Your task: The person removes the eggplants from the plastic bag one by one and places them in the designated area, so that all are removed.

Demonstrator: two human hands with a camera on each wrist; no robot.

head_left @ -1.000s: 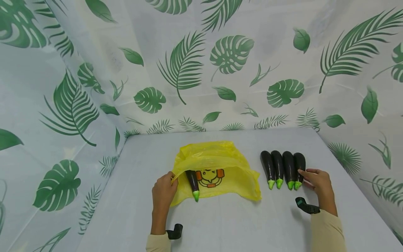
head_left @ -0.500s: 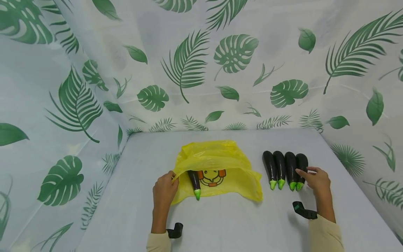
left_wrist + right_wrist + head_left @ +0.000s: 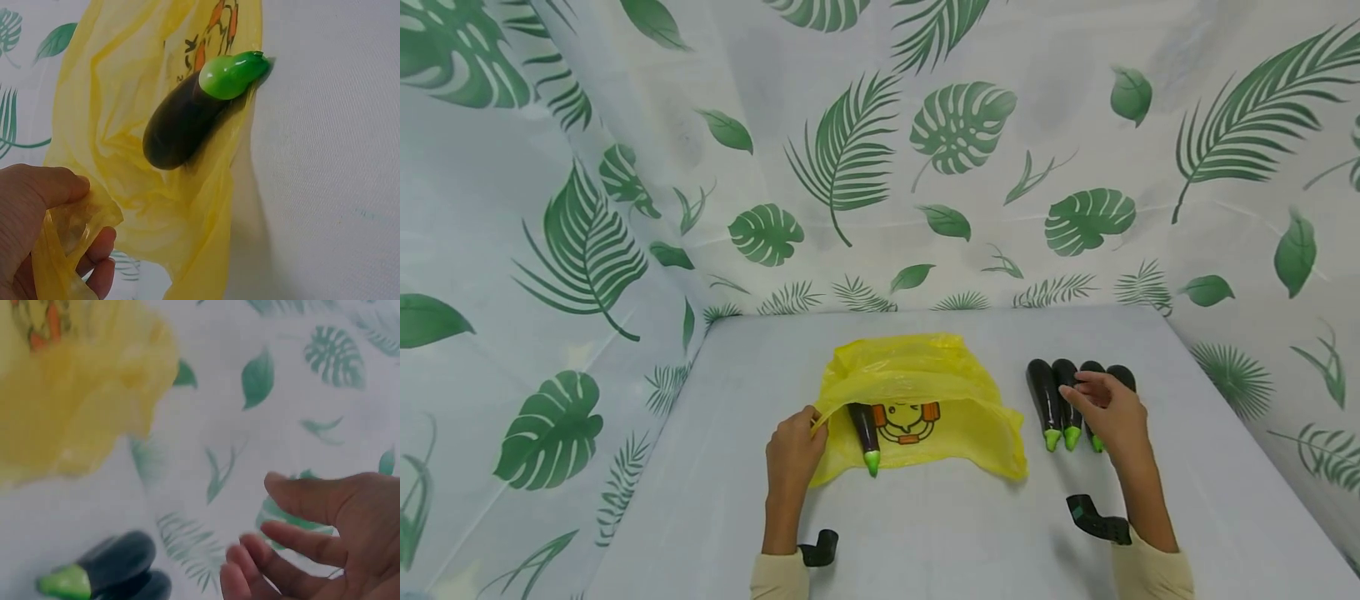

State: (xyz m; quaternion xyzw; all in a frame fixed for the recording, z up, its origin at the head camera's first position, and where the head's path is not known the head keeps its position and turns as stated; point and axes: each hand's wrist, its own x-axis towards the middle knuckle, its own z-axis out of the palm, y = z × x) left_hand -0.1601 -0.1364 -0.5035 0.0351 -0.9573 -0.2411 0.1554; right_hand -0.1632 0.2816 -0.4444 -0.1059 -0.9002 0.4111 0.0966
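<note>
My left hand pinches the edge of a yellow plastic bag and holds its mouth raised. The left wrist view shows the thin film bunched between thumb and fingers. One dark eggplant with a green stem end lies inside the bag's mouth, its green end toward me. At the right, several eggplants lie side by side in a row. My right hand hovers over the right part of that row with nothing in its loosely bent fingers, hiding parts of the two rightmost ones.
A white table surface lies beneath everything. Leaf-patterned white sheets rise behind it and at both sides. A black wrist camera sits on the right wrist, another on the left.
My right hand has moved left, from beside the rightmost eggplant to over the row. My left hand still holds the bag edge. The eggplants and the bag have stayed in place.
</note>
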